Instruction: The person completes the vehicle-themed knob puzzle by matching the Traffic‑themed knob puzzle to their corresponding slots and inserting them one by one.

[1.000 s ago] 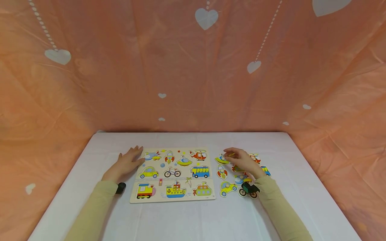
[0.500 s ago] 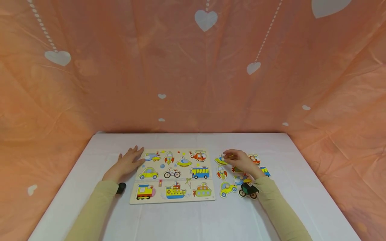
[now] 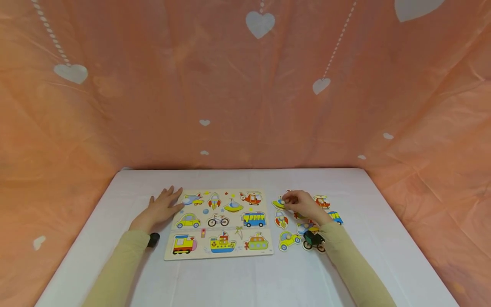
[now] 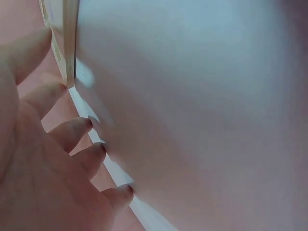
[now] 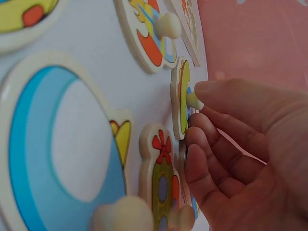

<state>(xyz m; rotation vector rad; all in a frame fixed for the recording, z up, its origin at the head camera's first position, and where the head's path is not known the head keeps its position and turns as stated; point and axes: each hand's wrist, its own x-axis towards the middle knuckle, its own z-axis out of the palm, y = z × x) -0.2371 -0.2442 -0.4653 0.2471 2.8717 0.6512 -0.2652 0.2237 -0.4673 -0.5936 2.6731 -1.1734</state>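
Left grip (image 3: 161, 207) spread, empty, against the board (image 3: 251, 232), the right grip (image 3: 304, 205), pinching the saucer piece (image 5: 183, 106) by its knob (image 5: 194, 101), should lift straight up.

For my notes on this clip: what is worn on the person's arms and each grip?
Long, plain khaki-beige sleeves, left sleeve and right sleeve, reach the wrists. A small dark device sits by each cuff: left device, right device. Left grip and right grip are gloveless. No cables are visible.
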